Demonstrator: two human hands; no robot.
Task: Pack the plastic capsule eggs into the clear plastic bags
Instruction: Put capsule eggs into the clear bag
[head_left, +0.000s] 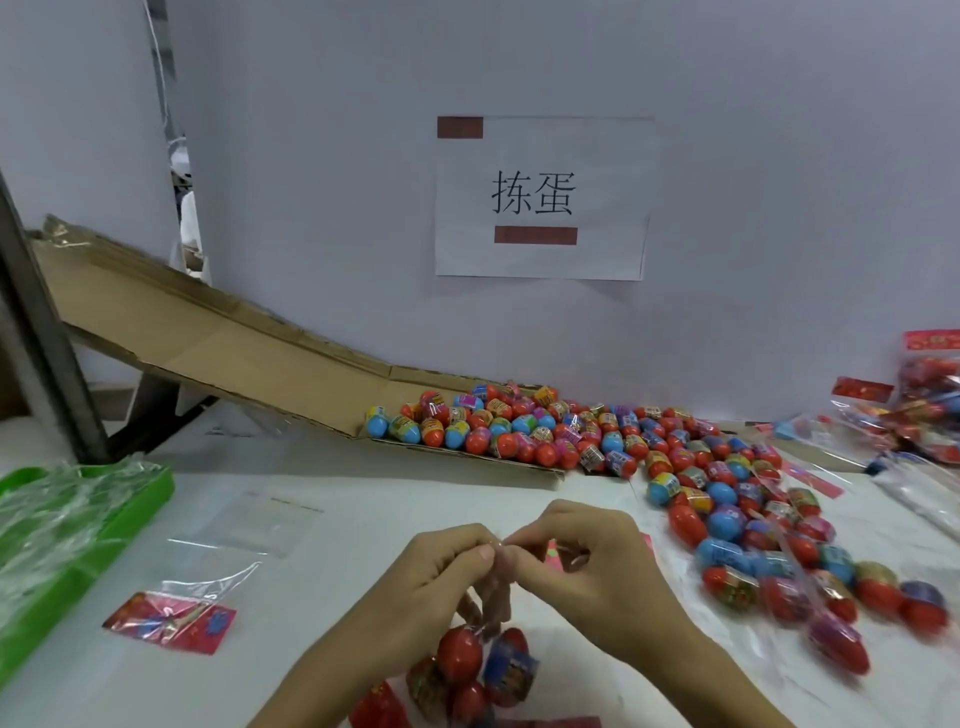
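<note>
While both hands pinch the mouth of a thin clear plastic bag (480, 670) that already holds a few red and blue plastic capsule eggs, the left hand (441, 566) and right hand (582, 556) meet fingertip to fingertip just above the load, which hangs near the bottom edge of the view, in front of the sloping brown cardboard chute (218, 332). Judging by the look, the eggs are light, hard and smooth, so they will likely roll and slip inside the soft, crinkly film; the bag is best held at its gathered top edge, never by the sagging belly. Right of the chute's foot a large heap of loose capsule eggs (675, 467) spreads across the white desk (337, 493). Left of the chute sits a green tray of cellophane (72, 535), with an empty flat bag bearing a red header card (171, 618) nearer the hands. Exactly how many eggs the held bag contains is unclear, since its bottom is cut off and wrists cover part of it.
</note>
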